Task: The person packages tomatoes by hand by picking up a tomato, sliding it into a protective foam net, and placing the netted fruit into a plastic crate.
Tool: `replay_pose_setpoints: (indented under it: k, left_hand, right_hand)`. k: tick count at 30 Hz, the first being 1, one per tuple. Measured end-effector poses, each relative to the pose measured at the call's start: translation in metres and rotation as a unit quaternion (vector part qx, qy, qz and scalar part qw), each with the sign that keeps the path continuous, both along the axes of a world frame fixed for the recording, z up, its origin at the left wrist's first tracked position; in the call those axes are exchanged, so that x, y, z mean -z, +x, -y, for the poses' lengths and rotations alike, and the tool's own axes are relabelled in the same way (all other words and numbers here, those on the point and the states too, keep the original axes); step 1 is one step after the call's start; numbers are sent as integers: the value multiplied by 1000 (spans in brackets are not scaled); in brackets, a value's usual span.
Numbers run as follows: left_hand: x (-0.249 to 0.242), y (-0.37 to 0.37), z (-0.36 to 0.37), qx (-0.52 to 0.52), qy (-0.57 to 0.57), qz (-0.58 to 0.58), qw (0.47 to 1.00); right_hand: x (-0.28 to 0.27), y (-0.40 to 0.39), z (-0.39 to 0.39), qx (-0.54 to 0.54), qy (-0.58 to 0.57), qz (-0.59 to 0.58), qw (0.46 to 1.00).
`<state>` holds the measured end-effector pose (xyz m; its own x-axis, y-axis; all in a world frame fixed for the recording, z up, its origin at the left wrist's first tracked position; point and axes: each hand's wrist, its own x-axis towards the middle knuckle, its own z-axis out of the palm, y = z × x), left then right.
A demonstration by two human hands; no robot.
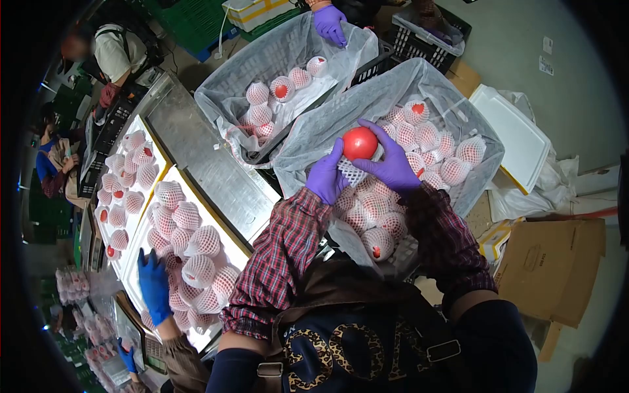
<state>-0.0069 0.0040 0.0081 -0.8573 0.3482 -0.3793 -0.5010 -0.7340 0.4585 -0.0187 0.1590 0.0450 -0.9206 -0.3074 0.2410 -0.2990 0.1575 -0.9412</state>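
Both my hands, in purple gloves, are over the near lined crate (301,147). My right hand (391,160) has its fingers round a bare red fruit (360,143), with thumb and fingers at its right side and top. Just left of the fruit, my left hand (329,175) is closed on a white foam net (352,173), which hangs below the fruit. Under my hands, the crate holds several fruits in white foam nets (427,136), some with red showing through.
A second lined crate (223,85) holds netted fruits, with a co-worker's purple-gloved hand (329,25) at its rim. Netted fruits (196,262) lie in white trays at left, beside a blue-gloved hand (154,285). A cardboard box (550,265) stands at right.
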Motion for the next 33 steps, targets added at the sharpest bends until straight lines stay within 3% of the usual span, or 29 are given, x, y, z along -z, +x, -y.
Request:
replay_pose_setpoints:
  k: [2, 4, 6, 7, 9, 10, 13, 16, 17, 19, 20, 23, 24, 25, 27, 28, 29, 30, 32, 33]
  left_hand:
    - [36, -9, 4, -2, -87, 6, 996]
    - [41, -11, 5, -19, -161, 7, 987]
    - [15, -7, 2, -50, -224, 3, 973]
    - [12, -4, -1, -41, -265, -67, 961]
    - [0, 4, -8, -20, -340, -204, 918]
    - [-7, 6, -9, -34, -268, -151, 951]
    - [-20, 4, -5, -26, -84, -138, 986]
    - [-23, 6, 2, 13, 51, -51, 997]
    - [-26, 7, 2, 26, 105, -23, 994]
    - [-22, 8, 3, 37, 96, -23, 994]
    - [-21, 7, 4, 42, 108, -16, 993]
    - [-21, 7, 4, 55, 160, -7, 986]
    - [-22, 7, 5, 55, 180, -8, 982]
    - [-23, 6, 2, 32, 122, -9, 992]
    - [-26, 5, -2, 20, -37, -116, 992]
    - [-20, 6, -4, -5, -191, -104, 976]
    - [-10, 8, -7, -30, -340, -79, 937]
    - [2, 7, -13, -72, -368, -92, 922]
    - [8, 8, -1, -139, -373, -155, 904]
    - [2, 8, 7, -164, -348, -209, 899]
  right_hand:
    - [1, -3, -2, 21, 6, -5, 1000]
    - [10, -6, -7, 60, 7, -7, 998]
    - [21, -10, -12, 81, 4, 56, 995]
    - [26, -11, -13, 91, 2, 89, 992]
    - [30, -10, -12, 85, 11, 46, 995]
    - [31, -9, -12, 82, 16, 24, 996]
    - [4, -10, -16, 99, 23, 206, 973]
    - [34, -23, -22, 84, -139, 145, 976]
    - [36, -23, -26, -5, -25, 95, 995]
    - [42, -19, -32, -181, 204, -8, 962]
    - [40, -15, -25, -224, 131, 34, 965]
    - [38, -14, -15, -213, 73, 68, 972]
    - [38, -13, -16, -186, -24, 124, 975]
    - [57, -20, -20, -128, -60, 63, 988]
    - [36, -22, -24, 36, -178, 141, 973]
    - [26, -25, -22, 134, -252, 163, 944]
    - [20, -18, -19, 143, -71, 60, 985]
    - [21, -11, -17, 66, -21, 75, 995]
    - [15, -7, -8, -18, -62, 176, 982]
    - [9, -9, -6, 70, -90, 253, 961]
